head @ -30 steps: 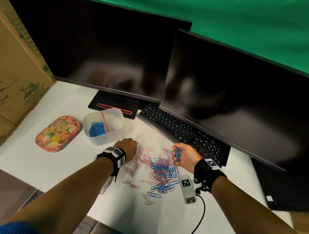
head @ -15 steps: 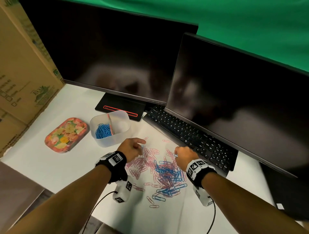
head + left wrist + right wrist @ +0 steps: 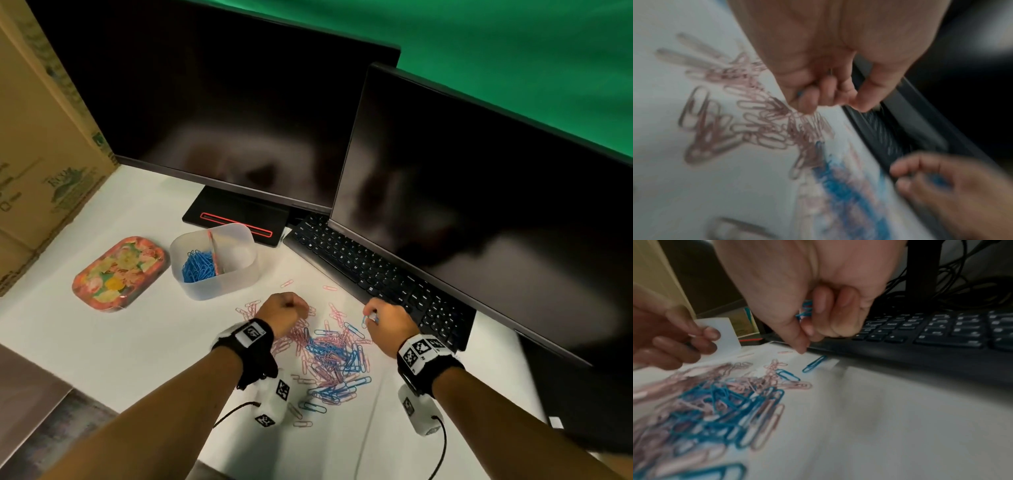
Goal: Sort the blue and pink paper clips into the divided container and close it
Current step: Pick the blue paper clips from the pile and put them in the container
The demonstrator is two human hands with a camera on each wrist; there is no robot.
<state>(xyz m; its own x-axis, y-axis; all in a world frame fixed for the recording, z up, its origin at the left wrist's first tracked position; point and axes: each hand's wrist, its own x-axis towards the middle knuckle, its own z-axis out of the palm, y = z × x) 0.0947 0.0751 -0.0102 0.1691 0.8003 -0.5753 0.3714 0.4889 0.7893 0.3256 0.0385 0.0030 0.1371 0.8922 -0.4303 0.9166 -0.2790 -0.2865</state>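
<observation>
A mixed pile of blue and pink paper clips lies on the white table. My left hand hovers at the pile's far left edge with its fingers curled; a thin pale clip shows pinched in it in the right wrist view. My right hand is at the pile's far right, by the keyboard. It grips several blue clips in its curled fingers, and its fingertip hangs just above a loose blue clip. The translucent divided container stands open, with blue clips in its left compartment.
A floral lid lies left of the container. A black keyboard and two dark monitors crowd the back and right. A cardboard box stands at the far left. Cables trail from both wrist cameras.
My right hand has turned palm down and gone from the pile's middle to the keyboard edge. My left index finger, stretched out half a second ago, has curled back in.
</observation>
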